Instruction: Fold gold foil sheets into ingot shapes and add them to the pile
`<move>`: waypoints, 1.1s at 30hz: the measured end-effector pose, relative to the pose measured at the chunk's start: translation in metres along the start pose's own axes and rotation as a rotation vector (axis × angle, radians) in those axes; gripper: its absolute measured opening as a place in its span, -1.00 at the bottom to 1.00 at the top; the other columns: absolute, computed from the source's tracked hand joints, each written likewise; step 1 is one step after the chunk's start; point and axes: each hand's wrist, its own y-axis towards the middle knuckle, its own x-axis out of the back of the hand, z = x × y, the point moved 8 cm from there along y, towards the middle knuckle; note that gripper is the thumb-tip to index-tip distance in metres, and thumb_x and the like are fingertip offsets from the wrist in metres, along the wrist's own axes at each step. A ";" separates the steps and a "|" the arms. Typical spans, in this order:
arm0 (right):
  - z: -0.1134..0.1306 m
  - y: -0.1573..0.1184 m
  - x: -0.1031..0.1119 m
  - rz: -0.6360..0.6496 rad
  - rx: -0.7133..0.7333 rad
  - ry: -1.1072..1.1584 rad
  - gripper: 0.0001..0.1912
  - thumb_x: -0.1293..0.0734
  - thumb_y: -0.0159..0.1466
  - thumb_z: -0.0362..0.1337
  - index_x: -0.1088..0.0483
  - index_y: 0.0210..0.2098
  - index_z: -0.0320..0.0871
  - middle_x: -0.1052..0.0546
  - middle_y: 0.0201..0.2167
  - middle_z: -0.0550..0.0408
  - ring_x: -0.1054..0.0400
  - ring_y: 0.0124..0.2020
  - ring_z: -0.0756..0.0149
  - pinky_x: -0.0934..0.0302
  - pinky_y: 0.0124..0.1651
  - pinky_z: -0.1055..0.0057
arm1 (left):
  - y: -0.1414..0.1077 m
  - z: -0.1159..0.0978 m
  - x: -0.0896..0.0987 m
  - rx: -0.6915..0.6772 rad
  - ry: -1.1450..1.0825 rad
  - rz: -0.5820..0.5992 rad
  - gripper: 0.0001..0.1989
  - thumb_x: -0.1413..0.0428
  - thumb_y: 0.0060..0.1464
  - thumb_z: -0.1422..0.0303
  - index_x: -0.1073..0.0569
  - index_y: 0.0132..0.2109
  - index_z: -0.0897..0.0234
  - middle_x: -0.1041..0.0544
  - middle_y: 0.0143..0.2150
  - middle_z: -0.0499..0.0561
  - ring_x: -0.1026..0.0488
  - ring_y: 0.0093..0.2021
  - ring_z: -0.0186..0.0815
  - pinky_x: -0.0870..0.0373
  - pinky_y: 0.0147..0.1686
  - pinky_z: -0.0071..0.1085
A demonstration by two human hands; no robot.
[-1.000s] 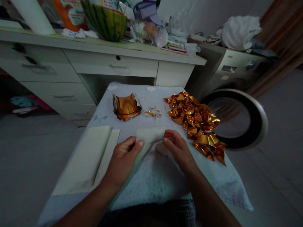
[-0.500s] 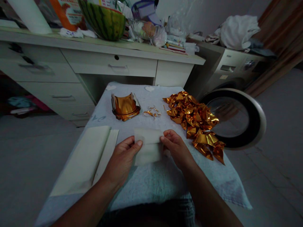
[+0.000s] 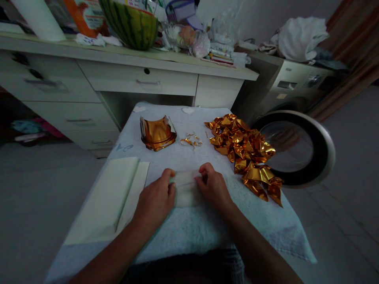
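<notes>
A small sheet of whitish paper [image 3: 186,191] is stretched between my two hands, low over the cloth-covered table. My left hand [image 3: 158,193] grips its left edge between thumb and curled fingers. At the opposite edge, my right hand [image 3: 213,186] pinches the paper near its upper corner; the picture is slightly smeared there. Left of my left hand lies a stack of larger pale paper [image 3: 103,197]. Beyond the hands stands a stack of curved gold foil sheets [image 3: 157,132], with thin foil scraps [image 3: 191,141] beside it. A heap of folded gold foil pieces [image 3: 242,142] spreads on the right.
The table [image 3: 189,232] has a light blue cloth. Behind it is a white desk [image 3: 171,81] with drawers, bearing a cut watermelon [image 3: 130,27] and bagged items. To the right, a washing machine's round door [image 3: 296,148] hangs open near the table's edge.
Both hands have turned palm-down and rolled the paper's top edge towards me, so the sheet looks flatter and lower. The other things on the table have stayed put.
</notes>
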 end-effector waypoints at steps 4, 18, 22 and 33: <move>0.005 -0.001 0.001 -0.057 0.036 -0.211 -0.82 -0.32 0.18 -0.36 -0.27 -0.23 -0.10 -0.39 -0.46 0.15 -0.28 -0.35 0.26 -0.07 -0.31 0.39 | -0.001 -0.014 -0.001 -0.174 0.271 -0.060 -0.83 0.03 0.17 0.46 -0.44 -0.17 0.24 -0.46 -0.28 0.07 -0.42 -0.23 -0.14 -0.36 -0.19 -0.24; 0.005 0.000 0.003 -0.084 0.074 -0.278 -0.78 -0.35 0.16 -0.37 -0.36 -0.18 -0.15 -0.47 -0.27 -0.01 -0.31 -0.20 0.14 -0.18 -0.09 0.21 | -0.009 -0.032 -0.022 -0.505 0.396 0.101 -0.60 0.05 0.13 0.66 -0.47 0.03 0.25 -0.53 -0.06 0.10 -0.45 -0.09 -0.14 -0.45 -0.11 -0.21; 0.008 0.001 0.002 -0.043 0.090 -0.176 -0.73 -0.33 0.15 -0.43 -0.38 -0.13 -0.16 -0.50 -0.19 -0.03 -0.31 -0.11 0.10 -0.19 0.01 0.17 | -0.013 -0.031 -0.024 -0.548 0.474 0.117 -0.52 0.06 0.15 0.65 -0.38 0.16 0.22 -0.50 0.02 0.11 -0.43 -0.04 -0.13 -0.44 -0.10 -0.22; 0.010 0.000 0.008 -0.047 0.175 -0.121 -0.56 -0.32 0.16 -0.42 -0.38 0.05 -0.15 -0.34 0.18 -0.11 -0.16 0.18 0.00 -0.04 0.20 0.01 | -0.015 -0.022 -0.028 -0.609 0.333 0.053 -0.54 0.11 0.20 0.62 -0.39 0.16 0.21 -0.45 0.18 0.12 -0.35 0.17 -0.12 -0.32 0.11 -0.13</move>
